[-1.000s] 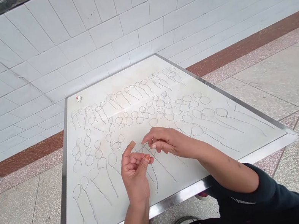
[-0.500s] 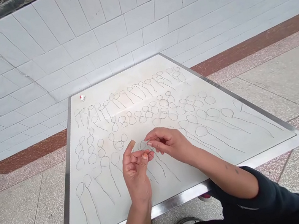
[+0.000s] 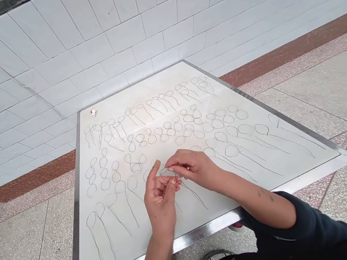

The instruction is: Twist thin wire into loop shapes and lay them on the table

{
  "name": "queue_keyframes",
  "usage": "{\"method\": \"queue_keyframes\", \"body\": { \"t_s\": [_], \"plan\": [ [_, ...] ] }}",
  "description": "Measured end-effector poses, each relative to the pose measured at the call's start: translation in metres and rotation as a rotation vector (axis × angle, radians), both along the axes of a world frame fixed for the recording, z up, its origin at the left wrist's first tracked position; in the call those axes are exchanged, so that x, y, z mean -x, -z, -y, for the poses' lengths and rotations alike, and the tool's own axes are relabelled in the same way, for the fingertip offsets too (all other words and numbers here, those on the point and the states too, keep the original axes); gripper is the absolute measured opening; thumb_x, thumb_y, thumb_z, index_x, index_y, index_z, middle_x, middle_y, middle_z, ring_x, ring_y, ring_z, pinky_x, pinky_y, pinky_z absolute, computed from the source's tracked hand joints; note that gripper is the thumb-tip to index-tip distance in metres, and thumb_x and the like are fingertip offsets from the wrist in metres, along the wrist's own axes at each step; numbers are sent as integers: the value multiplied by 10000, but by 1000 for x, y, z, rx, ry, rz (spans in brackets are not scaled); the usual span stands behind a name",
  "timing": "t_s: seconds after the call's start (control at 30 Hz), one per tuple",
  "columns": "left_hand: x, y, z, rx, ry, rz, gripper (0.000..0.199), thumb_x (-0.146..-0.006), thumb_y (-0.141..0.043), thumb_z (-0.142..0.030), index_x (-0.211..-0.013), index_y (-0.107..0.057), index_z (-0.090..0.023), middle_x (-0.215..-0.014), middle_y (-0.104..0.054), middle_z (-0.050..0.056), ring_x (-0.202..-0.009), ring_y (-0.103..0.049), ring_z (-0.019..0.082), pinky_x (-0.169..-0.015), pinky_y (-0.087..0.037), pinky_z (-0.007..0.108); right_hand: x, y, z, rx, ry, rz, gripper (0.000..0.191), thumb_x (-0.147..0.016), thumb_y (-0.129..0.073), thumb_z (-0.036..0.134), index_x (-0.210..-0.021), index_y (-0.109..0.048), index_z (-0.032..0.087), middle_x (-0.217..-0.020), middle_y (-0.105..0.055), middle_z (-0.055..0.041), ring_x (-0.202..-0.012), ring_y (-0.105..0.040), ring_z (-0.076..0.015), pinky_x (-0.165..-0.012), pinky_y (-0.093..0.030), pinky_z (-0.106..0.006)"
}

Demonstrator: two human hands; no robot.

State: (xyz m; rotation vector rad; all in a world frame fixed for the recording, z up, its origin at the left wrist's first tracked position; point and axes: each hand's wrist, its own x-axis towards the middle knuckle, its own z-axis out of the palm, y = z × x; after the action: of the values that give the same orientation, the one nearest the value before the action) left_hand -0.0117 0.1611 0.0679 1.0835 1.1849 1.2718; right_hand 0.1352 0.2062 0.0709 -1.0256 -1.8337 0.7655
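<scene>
Over the near middle of a white table (image 3: pixel 208 230), my two hands meet around a thin dark wire (image 3: pixel 177 176). My left hand (image 3: pixel 161 197) pinches it between thumb and fingertips, with a tan wrap on the raised index finger. From the other side, my right hand (image 3: pixel 197 168) has thumb and index finger closed on it. The wire's exact shape is partly hidden by the fingers. Close around the hands lie loops with long tails, such as a looped wire (image 3: pixel 232 151) at the right and a looped wire (image 3: pixel 91 219) at the left.
Several figure-eight wires (image 3: pixel 104 179) lie across the table's middle, and a row of small looped wires (image 3: pixel 149 103) lies farther back. A small red-and-white object (image 3: pixel 93 112) sits in the far left corner. Behind the table stands a white tiled wall (image 3: pixel 125 35).
My right fingertips have shifted slightly left, and my left hand has turned a little. The view has moved slightly. Both hands keep their pinch on the wire.
</scene>
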Motion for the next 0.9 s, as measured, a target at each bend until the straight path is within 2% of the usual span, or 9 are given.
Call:
{"method": "queue_keyframes", "body": {
  "t_s": [0.23, 0.33, 0.47, 0.57, 0.73, 0.8, 0.9],
  "plan": [
    [2, -1, 1, -33, -2, 8, 604, -828, -684, -240, -1390, -470, -297, -707, -620, -47, -657, -628, 109, -743, -547, 287, 8, 8, 6, -14, 96, 5, 169, -944, -499, 233, -913, -665, 235, -777, -629, -9, -638, -565, -116, -589, -458, -246],
    [5, -2, 1, -34, -22, 26, 610, -823, -689, -245, -1392, -471, -284, -709, -626, -42, -659, -633, 114, -737, -546, 286, 10, 8, 7, 43, 117, -73, 188, -949, -493, 318, -957, -661, 236, -805, -627, -20, -619, -563, -117, -568, -473, -251],
    [19, -6, -4, -75, -168, 42, 626, -810, -706, -257, -1390, -474, -263, -718, -645, -32, -674, -653, 129, -748, -544, 295, 13, 6, 9, 293, -40, -85, 285, -953, -474, 453, -1107, -597, 246, -881, -677, -20, -683, -581, -131, -631, -501, -274],
    [34, -10, -10, -119, -264, 100, 651, -789, -727, -253, -1390, -478, -251, -700, -641, -37, -713, -671, 144, -813, -543, 330, 19, 8, 12, 421, -212, -14, 306, -981, -410, 466, -1051, -596, 233, -828, -702, -8, -734, -583, -139, -692, -481, -287],
    [48, -11, -17, -118, -275, 146, 674, -754, -758, -258, -1375, -497, -232, -664, -635, -40, -747, -683, 163, -804, -554, 344, 32, 16, 18, 551, -406, -178, 307, -997, -373, 418, -1012, -591, 202, -696, -647, 8, -669, -566, -125, -652, -450, -258],
    [49, -10, -18, -140, -303, 161, 663, -749, -762, -247, -1361, -507, -226, -643, -624, -46, -753, -680, 164, -784, -559, 334, 36, 17, 21, 566, -411, -182, 259, -986, -397, 374, -1005, -589, 201, -629, -592, 35, -598, -517, -112, -603, -417, -239],
    [51, -11, -18, -164, -345, 155, 649, -747, -761, -220, -1348, -516, -219, -640, -625, -57, -680, -666, 139, -787, -556, 332, 41, 18, 25, 530, -316, -76, 163, -952, -438, 287, -956, -582, 211, -591, -553, 60, -526, -424, -99, -543, -353, -222]
  ]
}}
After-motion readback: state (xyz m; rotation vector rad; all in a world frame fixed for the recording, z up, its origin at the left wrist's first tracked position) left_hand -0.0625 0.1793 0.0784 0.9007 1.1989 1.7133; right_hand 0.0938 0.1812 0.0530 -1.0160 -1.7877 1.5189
